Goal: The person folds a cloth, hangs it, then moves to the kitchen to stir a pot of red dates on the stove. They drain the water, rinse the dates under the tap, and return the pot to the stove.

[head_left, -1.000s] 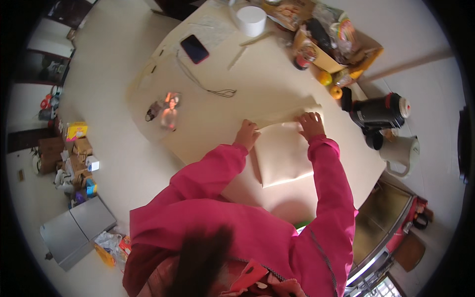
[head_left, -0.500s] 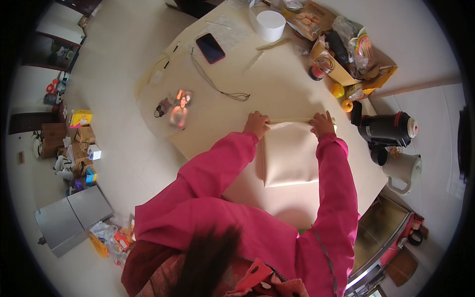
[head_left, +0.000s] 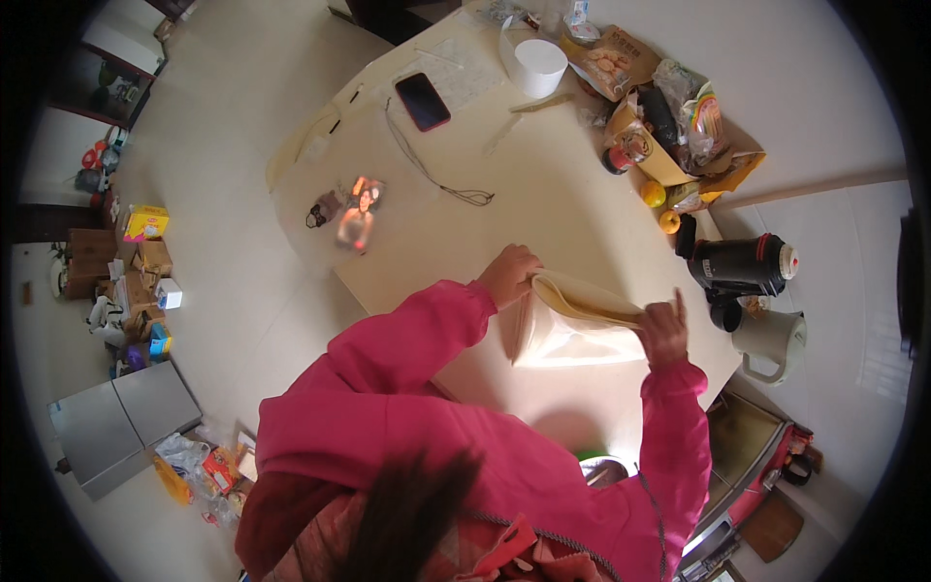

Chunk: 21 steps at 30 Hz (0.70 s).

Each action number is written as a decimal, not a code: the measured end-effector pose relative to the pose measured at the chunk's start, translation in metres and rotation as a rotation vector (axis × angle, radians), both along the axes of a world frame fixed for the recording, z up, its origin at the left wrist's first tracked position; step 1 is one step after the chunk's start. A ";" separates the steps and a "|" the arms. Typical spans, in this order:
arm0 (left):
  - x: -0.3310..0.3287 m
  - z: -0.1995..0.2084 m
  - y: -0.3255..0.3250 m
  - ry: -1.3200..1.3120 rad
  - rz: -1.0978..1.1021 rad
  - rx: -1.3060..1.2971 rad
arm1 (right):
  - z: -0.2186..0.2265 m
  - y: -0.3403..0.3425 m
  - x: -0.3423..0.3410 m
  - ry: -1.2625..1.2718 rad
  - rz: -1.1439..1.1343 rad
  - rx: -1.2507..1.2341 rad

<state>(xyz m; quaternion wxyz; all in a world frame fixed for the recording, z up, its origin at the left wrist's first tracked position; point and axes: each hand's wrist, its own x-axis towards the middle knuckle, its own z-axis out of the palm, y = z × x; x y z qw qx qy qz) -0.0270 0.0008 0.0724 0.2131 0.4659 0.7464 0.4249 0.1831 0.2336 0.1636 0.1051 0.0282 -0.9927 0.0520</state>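
A cream, glossy sheet (head_left: 572, 336), folded into a thick square of several layers, is in front of me on the table. My left hand (head_left: 509, 275) is closed on its far left corner. At the right corner, my right hand (head_left: 663, 332) grips the same edge, with one finger sticking up. Between the two hands the far edge is raised and tilted, so that the stacked layers show and gape a little. The sheet's material is not clear, but it looks soft and smooth. My fingertips are partly hidden behind the edge.
Farther off on the table lie a phone (head_left: 423, 102), a thin cord (head_left: 427, 160) and a white roll (head_left: 539, 69). Along the right stand a box of packaged food (head_left: 659, 145), an orange (head_left: 654, 194), a black flask (head_left: 742, 265) and a pale kettle (head_left: 771, 341).
The sheet's far edge has been lifted and tipped toward me, opening its layers to view. My right hand has come nearer and to the right; my left hand has moved slightly nearer.
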 end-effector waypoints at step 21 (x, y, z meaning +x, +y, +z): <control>-0.038 0.052 0.005 -0.547 -0.337 0.055 | 0.012 0.000 0.016 -0.749 -0.524 -0.755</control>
